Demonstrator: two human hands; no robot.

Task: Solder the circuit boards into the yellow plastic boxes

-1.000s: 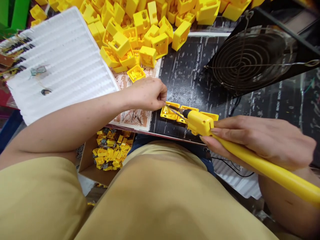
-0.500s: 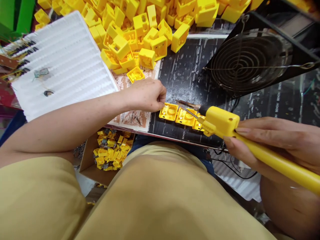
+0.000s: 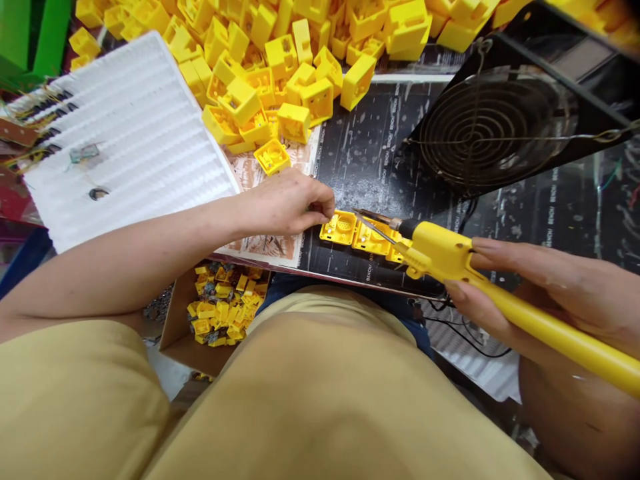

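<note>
My right hand point(image 3: 545, 287) is wrapped round a yellow soldering iron point(image 3: 445, 250) with a thin metal feed tube beside its tip. The tip hovers over a row of small open yellow plastic housings. Nearest my left hand point(image 3: 300, 203) is the leftmost housing point(image 3: 339, 229); its thumb and forefinger are pinched at that housing's left corner, and whatever they hold is too small to make out. A middle housing point(image 3: 370, 237) sits beside it, and a third point(image 3: 399, 250) is partly hidden behind the iron.
Loose yellow housings point(image 3: 280, 57) are heaped at the back. A white ridged foam sheet point(image 3: 150, 133) with wired parts lies at left. A black fan point(image 3: 480, 127) stands at back right. Below the table edge is a cardboard box point(image 3: 185, 340) of yellow parts.
The camera view has shifted slightly. My left hand stays pinched by the leftmost housing, its fingers turned a little, and the soldering iron has moved slightly left.
</note>
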